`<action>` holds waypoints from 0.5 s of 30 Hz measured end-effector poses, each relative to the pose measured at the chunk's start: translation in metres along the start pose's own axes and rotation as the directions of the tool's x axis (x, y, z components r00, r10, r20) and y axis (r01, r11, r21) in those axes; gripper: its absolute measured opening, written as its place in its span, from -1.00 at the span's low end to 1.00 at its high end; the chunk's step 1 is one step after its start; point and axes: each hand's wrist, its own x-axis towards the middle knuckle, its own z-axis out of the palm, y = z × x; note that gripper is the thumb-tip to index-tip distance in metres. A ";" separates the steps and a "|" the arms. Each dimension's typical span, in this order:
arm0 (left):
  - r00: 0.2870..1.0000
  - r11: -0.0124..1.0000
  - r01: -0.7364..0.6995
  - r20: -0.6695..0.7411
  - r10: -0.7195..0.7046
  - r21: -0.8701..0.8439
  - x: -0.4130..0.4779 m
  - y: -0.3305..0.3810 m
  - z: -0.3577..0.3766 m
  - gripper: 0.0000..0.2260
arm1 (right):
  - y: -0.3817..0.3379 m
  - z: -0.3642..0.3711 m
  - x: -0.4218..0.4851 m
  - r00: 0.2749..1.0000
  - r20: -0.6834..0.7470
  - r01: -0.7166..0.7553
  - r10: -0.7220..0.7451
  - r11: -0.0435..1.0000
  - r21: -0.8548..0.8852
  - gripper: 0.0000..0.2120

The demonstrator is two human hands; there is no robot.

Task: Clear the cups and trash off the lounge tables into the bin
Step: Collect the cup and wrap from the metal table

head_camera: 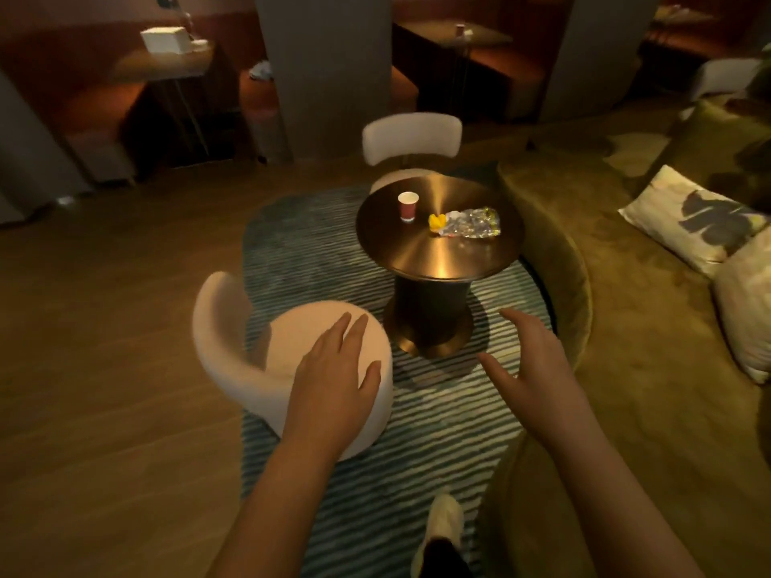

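So the person's standing on a striped rug (pixel 417 423) in a dim lounge, both arms out in front and nothing in either hand. Left hand (pixel 333 381) is flat and open, fingers spread a bit, hovering in front of the seat of the near chair (pixel 233 352), a pale round one; can't tell if it's actually touching it. Right hand (pixel 530 369) is open too, fingers splayed and a little curled, out over the rug, near the edge of the green sofa (pixel 605 285). Farther away in the middle sits a round brassy table (pixel 438 252) on a fat pedestal, and that's where the stuff is: a red paper cup (pixel 407 206) standing upright on the left side, and to its right a small yellow scrap (pixel 436 221) touching or just beside a crinkly clear wrapper (pixel 471 222) lying flat. Both hands are well short of the table. A second pale chair (pixel 411 139) is tucked in on the far side. The sofa curves around the right with a couple of cushions (pixel 692 219) on it. Way in the back there's a booth table with another cup (pixel 459 30) on it, and a far left one with a white box (pixel 165 39), pretty blurry. One light shoe (pixel 444 519) pokes in at the bottom.
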 end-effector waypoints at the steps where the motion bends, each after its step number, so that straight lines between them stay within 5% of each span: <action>1: 1.000 1.000 -0.007 0.007 0.007 0.013 0.028 -0.001 0.012 -0.48 | 0.014 0.005 0.021 1.000 0.004 -0.014 0.014 1.000 -0.001 -0.40; 15: 1.000 0.997 -0.012 0.016 0.010 0.079 0.357 0.009 0.096 -0.51 | 0.167 0.010 0.330 0.981 0.104 -0.153 0.162 0.984 -0.087 -0.33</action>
